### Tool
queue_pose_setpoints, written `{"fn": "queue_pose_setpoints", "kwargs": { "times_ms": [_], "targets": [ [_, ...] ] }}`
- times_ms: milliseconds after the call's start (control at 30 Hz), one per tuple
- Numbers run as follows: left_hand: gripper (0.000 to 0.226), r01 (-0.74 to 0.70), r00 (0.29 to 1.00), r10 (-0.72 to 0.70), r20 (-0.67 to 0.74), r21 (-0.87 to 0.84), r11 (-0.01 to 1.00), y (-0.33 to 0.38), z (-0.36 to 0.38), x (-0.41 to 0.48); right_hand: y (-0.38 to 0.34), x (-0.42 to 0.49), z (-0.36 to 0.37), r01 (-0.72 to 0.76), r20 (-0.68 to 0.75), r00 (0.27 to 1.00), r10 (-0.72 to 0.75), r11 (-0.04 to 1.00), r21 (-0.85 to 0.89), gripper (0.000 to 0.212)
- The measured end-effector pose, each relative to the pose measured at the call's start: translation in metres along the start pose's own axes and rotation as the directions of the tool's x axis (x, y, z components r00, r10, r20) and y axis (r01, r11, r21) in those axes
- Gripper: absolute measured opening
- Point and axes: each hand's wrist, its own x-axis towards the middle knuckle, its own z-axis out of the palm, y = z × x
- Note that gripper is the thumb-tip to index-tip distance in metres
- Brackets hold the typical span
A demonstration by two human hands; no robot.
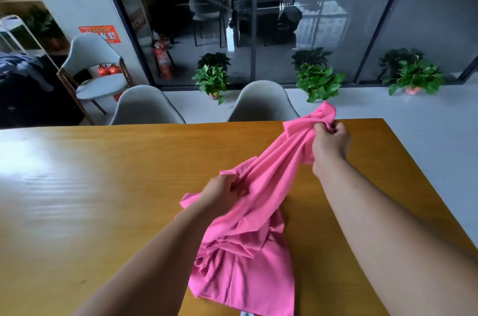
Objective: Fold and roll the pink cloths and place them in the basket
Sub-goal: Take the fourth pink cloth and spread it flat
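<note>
A: Since you stand nearer the table (103, 186) than I do, what are the 2 hands doing?

B: Both are clamped on the pink cloth (269, 181); the left hand (222, 194) has its fingers curled into a bunch of it, low and near the middle of the table; the right hand (329, 140) pinches the upper end, raised and further out toward the far right corner.

A: So the hands are apart?

B: Well apart; the cloth is drawn into a gathered, wrinkled band between them, slanting up from left to right; a loose tip sticks up past the right hand.

A: And the rest of it?

B: It hangs down from the left hand and lies crumpled on the tabletop, close to the near edge; a small white label (243, 314) shows at its lowest hem; whether that heap is 1 cloth or more, I cannot tell.

A: What else is round about?

B: 2 grey shell chairs (144, 106) stand at the far side of the table; a 3rd chair (95, 70) with wooden legs sits off to the left by the wall; 3 potted plants (319, 81) stand on the floor along the glass wall (258, 31); red fire extinguishers (108, 70) show behind that 3rd chair.
</note>
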Motion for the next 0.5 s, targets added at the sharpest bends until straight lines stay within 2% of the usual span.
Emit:
{"fn": "queue_pose_setpoints", "kwargs": {
  "times_ms": [67, 133, 233, 267, 333, 400, 467, 500],
  "targets": [
    [0.02, 0.01, 0.979, -0.016, -0.204, -0.027, 1.0, 0.012, -0.012, 0.013, -0.006, 0.015, 0.0, 0.008, -0.095, 0.995, -0.011, 0.999, -0.038, 0.007],
    [0.013, 0.006, 0.926, -0.035, -0.375, -0.078, 0.997, 0.028, -0.025, 0.03, -0.016, 0.029, -0.001, 0.052, -0.155, 0.986, -0.058, 0.998, -0.046, 0.005],
    [0.023, -0.045, 0.893, -0.03, -0.449, -0.155, 0.987, 0.054, -0.036, 0.054, -0.029, 0.054, 0.0, 0.144, -0.158, 0.975, -0.158, 0.984, -0.101, 0.013],
    [0.028, -0.067, 0.904, -0.003, -0.427, -0.149, 0.987, 0.06, -0.034, 0.059, -0.028, 0.061, 0.001, 0.167, -0.115, 0.976, -0.185, 0.974, -0.151, 0.024],
    [0.043, -0.103, 0.928, 0.087, -0.363, -0.023, 0.994, 0.063, -0.017, 0.061, -0.015, 0.07, 0.003, 0.174, 0.018, 0.984, -0.179, 0.923, -0.344, 0.062],
    [0.058, -0.065, 0.94, 0.114, -0.32, 0.161, 0.985, 0.057, 0.013, 0.05, 0.014, 0.067, 0.003, 0.195, 0.158, 0.98, -0.123, 0.773, -0.604, 0.095],
    [0.061, -0.057, 0.938, 0.142, -0.316, 0.265, 0.963, 0.046, 0.044, 0.026, 0.05, 0.048, 0.001, 0.324, 0.334, 0.938, -0.092, 0.575, -0.752, 0.094],
    [0.06, -0.068, 0.937, 0.161, -0.311, 0.289, 0.955, 0.04, 0.057, 0.01, 0.069, 0.035, -0.001, 0.416, 0.449, 0.891, -0.063, 0.508, -0.755, 0.088]
  ]
}}
